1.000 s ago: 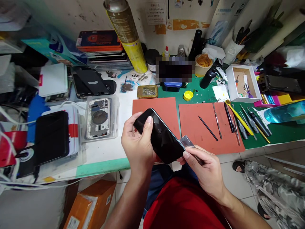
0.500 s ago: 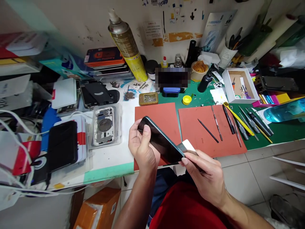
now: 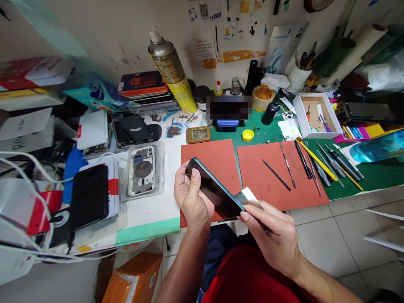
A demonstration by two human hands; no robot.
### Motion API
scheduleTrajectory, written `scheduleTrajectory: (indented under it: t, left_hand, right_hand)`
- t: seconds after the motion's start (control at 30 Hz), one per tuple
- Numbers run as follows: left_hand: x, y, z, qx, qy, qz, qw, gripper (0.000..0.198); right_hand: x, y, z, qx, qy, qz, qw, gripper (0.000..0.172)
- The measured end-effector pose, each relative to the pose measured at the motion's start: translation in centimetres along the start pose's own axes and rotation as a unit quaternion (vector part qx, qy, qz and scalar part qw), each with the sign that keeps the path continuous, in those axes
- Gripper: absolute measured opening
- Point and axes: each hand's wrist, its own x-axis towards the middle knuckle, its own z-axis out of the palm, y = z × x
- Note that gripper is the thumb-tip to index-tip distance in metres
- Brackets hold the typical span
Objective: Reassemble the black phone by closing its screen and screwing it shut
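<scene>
A dark smartphone (image 3: 217,191) is held tilted above the near edge of the orange mats. My left hand (image 3: 194,198) is closed around its upper left end, the thumb lying on the glass. At its lower right corner, my right hand (image 3: 271,227) pinches a thin, shiny metal sheet (image 3: 249,197) against the phone's edge. The fingertips of my right hand touch that corner. The part of the sheet under my right fingers is hidden.
Tweezers, a yellow brush (image 3: 315,158) and other tools lie right on the orange mat (image 3: 259,168). Left are an opened phone housing (image 3: 142,170) and a black phone (image 3: 90,198). A spray can (image 3: 173,71), a tape roll (image 3: 263,97) and a white box (image 3: 318,115) stand behind.
The whole view has shifted slightly, so the bench items appear a little lower and further right. Both hands keep their hold on the phone and the metal sheet.
</scene>
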Motion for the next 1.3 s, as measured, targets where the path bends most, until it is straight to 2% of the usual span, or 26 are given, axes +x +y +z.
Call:
scheduleTrajectory:
  t: [0.5, 0.73, 1.0, 1.3]
  left_hand:
    - [0.31, -0.42, -0.11, -0.016, 0.000, -0.009, 1.000, 0.040]
    - [0.36, -0.93, -0.64, -0.008, -0.010, -0.038, 0.999, 0.036]
    - [0.37, -0.85, -0.79, 0.002, -0.012, -0.041, 0.999, 0.034]
    - [0.25, -0.72, -0.64, -0.002, -0.013, -0.051, 0.999, 0.039]
  right_hand:
    - [-0.42, 0.26, 0.68, -0.008, 0.024, -0.033, 0.999, 0.031]
    - [-0.20, -0.26, 0.66, -0.008, 0.020, -0.038, 0.999, 0.026]
    - [0.09, -0.58, 0.54, -0.001, 0.021, -0.038, 0.999, 0.026]
    - [-0.15, -0.39, 0.70, 0.005, 0.029, -0.036, 0.999, 0.026]
